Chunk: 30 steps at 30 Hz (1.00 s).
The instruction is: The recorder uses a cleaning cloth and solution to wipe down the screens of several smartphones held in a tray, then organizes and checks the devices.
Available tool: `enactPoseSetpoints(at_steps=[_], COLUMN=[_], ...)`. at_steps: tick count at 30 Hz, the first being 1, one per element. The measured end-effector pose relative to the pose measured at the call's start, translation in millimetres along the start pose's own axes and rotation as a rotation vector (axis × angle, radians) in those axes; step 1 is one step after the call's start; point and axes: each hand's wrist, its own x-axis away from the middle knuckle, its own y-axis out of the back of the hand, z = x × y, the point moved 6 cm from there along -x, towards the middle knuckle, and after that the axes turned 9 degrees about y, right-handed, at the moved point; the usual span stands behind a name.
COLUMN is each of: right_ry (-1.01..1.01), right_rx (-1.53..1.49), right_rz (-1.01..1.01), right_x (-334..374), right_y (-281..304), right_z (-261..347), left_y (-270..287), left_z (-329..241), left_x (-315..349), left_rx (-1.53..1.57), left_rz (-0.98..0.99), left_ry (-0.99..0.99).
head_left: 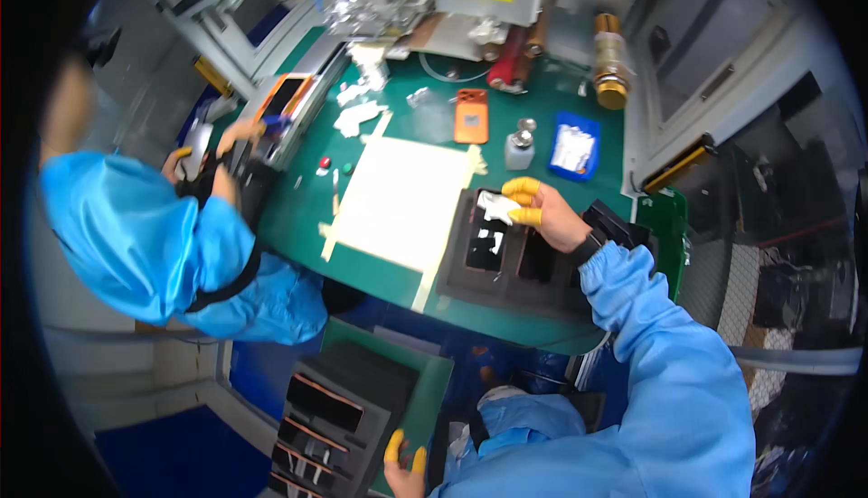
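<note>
My right hand (553,218), with yellow finger cots, pinches a crumpled white wipe (495,206) over the top end of a dark-screened phone (485,249). That phone lies in a dark foam tray (461,283) at the right of the green table, and a second dark phone (536,258) lies in the tray beside it. Low in the picture, my left hand (404,473) has its cot-covered fingers apart and nothing between them. It is beside a stack of dark foam trays (380,373) where several phones (327,400) lie.
A white sheet (402,200) is taped to the green table. Beyond it are an orange phone-shaped piece (471,117), a pump bottle (519,147) and a blue tray (575,145) of white pieces. At left, a co-worker in blue (149,236) works beside a machine. A green bin (671,236) stands right.
</note>
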Motion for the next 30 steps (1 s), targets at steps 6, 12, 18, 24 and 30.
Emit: enactPoseSetpoints(at_steps=[6,12,18,24,30], right_ry=[-0.309,-0.605,-0.552,-0.349,-0.419], right_rx=[-0.317,-0.61,-0.499,-0.01,-0.172], right_rz=[0.324,0.417,0.492,0.554,0.276], right_x=[59,97,97,86,88], right_y=[-125,-174,-177,-173,-158], right_z=[-28,-34,-28,-18,-20], left_y=[-58,-58,-56,-61,-71], left_z=[-188,-227,-220,-223,-232], left_x=[-15,-25,-31,-30,-20], left_rx=[0.463,0.724,0.644,0.552,0.788], left_rz=[0.249,0.425,0.287,0.319,0.484], left_ry=[-0.137,-0.208,-0.116,-0.136,-0.053])
